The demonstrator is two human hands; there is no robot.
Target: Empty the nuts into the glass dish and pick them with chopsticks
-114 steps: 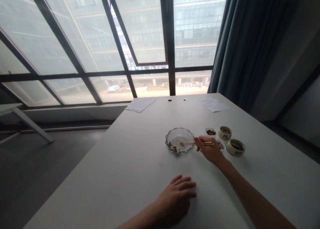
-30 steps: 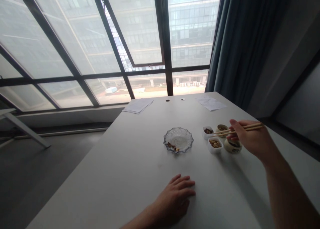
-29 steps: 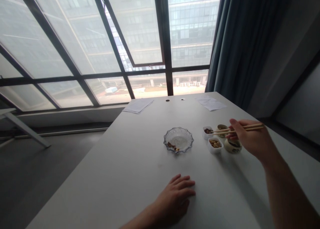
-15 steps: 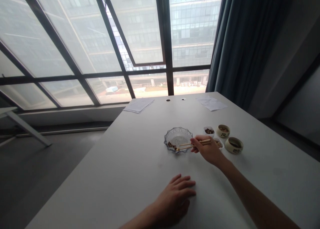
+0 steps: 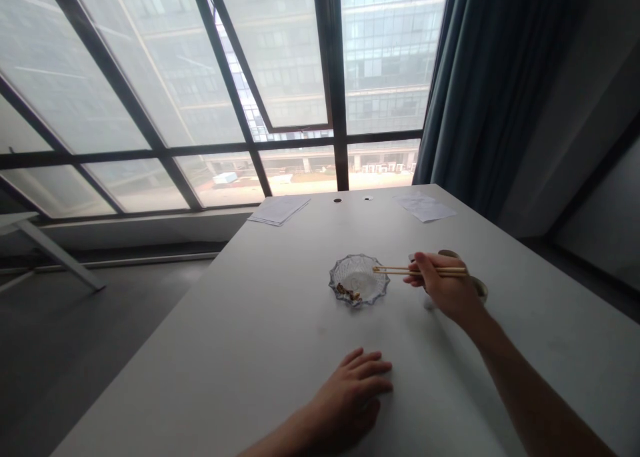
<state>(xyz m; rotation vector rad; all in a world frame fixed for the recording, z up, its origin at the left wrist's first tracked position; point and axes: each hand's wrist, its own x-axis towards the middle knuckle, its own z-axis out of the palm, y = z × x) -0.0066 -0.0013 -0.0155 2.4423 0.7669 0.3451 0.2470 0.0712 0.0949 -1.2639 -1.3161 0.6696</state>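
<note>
Two chopsticks (image 5: 453, 272) in right hand (image 5: 445, 292), grip curled snug round them, tips out over right side of glass bowl (image 5: 369, 289). Tiny pale bit (image 5: 375, 269) seemingly at tips, too small to be sure! Glass bowl on white table (image 5: 225, 350), left of right hand, dark and yellowish food pieces (image 5: 347, 293) bunched at near-left side. Left hand (image 5: 353, 389) palm down nearer wearer, loosely spread, holding nothing. Small bowls (image 5: 481, 289) mostly hidden behind right hand.

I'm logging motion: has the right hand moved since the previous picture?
Yes: the right hand, gripping wooden chopsticks, has shifted rightward, away from the glass bowl, judged against the window frame.
</note>
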